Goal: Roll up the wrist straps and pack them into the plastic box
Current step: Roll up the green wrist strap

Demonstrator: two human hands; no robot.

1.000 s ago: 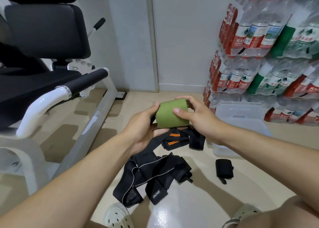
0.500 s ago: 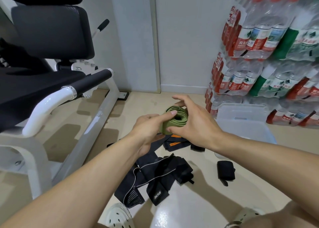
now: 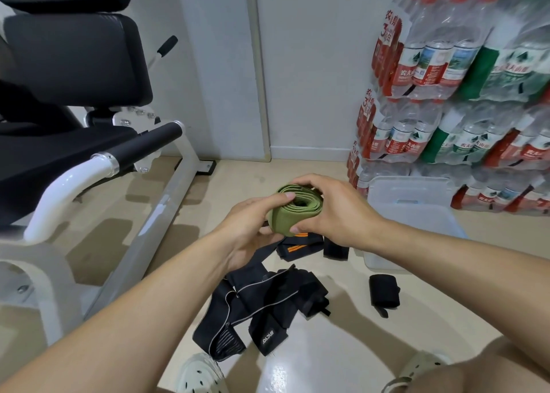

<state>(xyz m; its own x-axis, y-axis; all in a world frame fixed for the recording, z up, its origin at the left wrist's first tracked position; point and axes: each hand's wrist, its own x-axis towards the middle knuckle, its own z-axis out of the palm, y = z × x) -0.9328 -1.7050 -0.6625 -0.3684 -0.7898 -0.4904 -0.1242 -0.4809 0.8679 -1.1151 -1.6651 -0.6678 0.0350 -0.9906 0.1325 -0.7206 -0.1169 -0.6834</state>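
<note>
1. Wrist strap (image 3: 293, 214), green, is wound into a coil and held in the air at the centre of the view, coil end facing up.
2. Left hand (image 3: 253, 229) grips the coil from 9 o'clock, thumb laid across its upper edge, fingers curled beneath.
3. Right hand (image 3: 333, 211) grips it from 3 o'clock, fingers curled over the far side, thumb on the near face.
4. Plastic box (image 3: 422, 214) sits on the floor (image 3: 342, 348) at 3 o'clock of the hands, near but apart. Its contents cannot be judged.
5. Loose black straps (image 3: 262, 306) lie in a heap at 6 o'clock, with a rolled black strap (image 3: 384, 294) at 4 o'clock, outside the box.
6. Risk: the layers look slack at the centre. If either grip eases during transfer, the coil is likely to spring open.
7. Risk: I cannot see whether the tail end is fastened. If it is not, the roll may unwind once set in the box.
8. Risk: release from height could tip the roll over the rim.
</note>
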